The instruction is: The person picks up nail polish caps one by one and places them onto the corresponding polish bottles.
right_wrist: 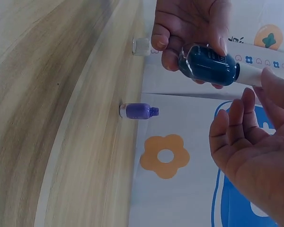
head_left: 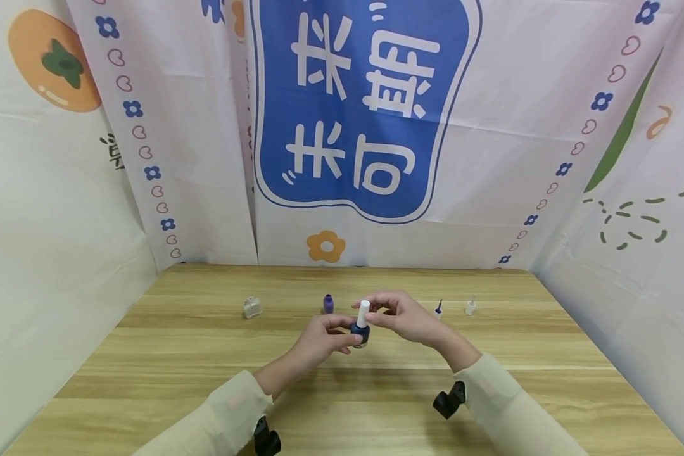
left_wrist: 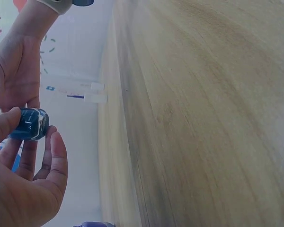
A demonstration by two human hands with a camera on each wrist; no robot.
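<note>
A dark blue nail polish bottle (right_wrist: 206,64) with a white cap (head_left: 363,313) is held above the table between both hands. My left hand (head_left: 325,339) pinches its glass body between thumb and fingers. The thumb and a finger of my right hand (head_left: 401,315) grip the white cap, which sits on the bottle's neck; the other right fingers curve loosely in the right wrist view. Just behind the left hand stands an uncapped purple nail polish bottle (right_wrist: 138,111). To the right of the hands, a white cap with a purple-coated brush (head_left: 438,310) stands brush up.
Farther left on the wooden table (head_left: 165,361) is a small clear bottle (head_left: 253,307). At the right stands another white cap with its brush up (head_left: 470,306). A printed cloth (head_left: 205,158) rises behind the table's back edge.
</note>
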